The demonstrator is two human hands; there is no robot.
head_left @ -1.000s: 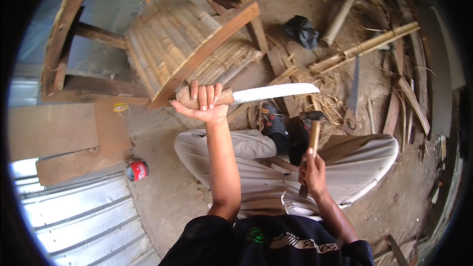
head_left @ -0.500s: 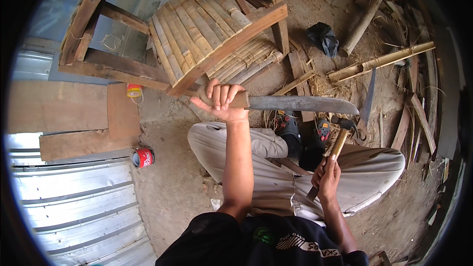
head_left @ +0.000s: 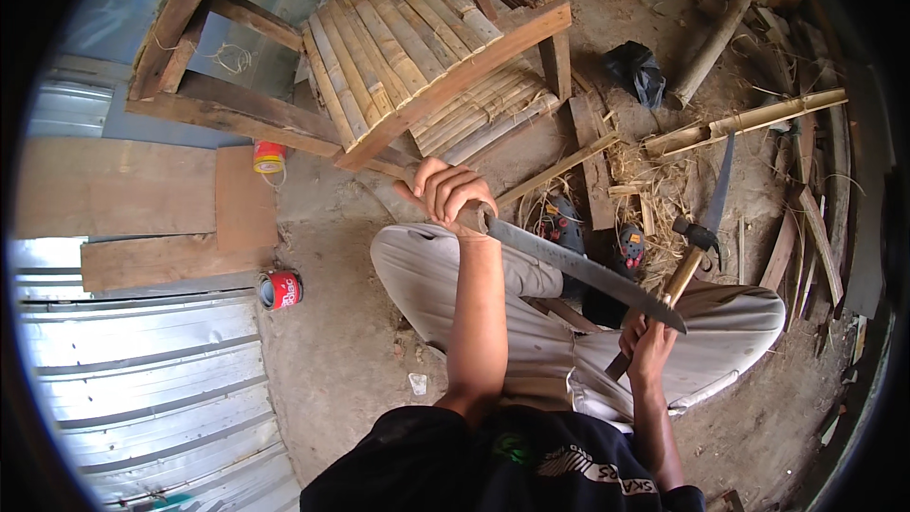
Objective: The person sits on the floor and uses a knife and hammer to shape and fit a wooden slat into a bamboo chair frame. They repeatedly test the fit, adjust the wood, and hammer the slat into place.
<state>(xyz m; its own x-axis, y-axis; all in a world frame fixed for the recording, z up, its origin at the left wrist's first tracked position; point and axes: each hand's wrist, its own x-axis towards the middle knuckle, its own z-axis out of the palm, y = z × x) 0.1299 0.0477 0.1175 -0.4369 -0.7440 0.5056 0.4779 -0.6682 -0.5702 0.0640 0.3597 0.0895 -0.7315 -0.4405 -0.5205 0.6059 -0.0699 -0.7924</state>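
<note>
My left hand is closed around the wooden handle of a machete. The blade slants down to the right, and its tip crosses in front of the hammer's handle just above my right hand; whether they touch I cannot tell. In my right hand is a hammer, held by the handle with its dark head up and away from me. A pale length shows along the upper handle, while the lower end below my fist looks dark. Both hands are over my lap, between my bent knees.
A wooden frame with bamboo slats stands ahead on the left. A handsaw lies right, near split bamboo, shavings and scrap boards. A black plastic bag lies beyond. A red can sits left, by corrugated metal sheeting.
The machete has swung from nearly level to slanting down right, its tip lowered toward the hammer's handle. My left hand has turned and shifted slightly right; the right hand keeps its grip.
</note>
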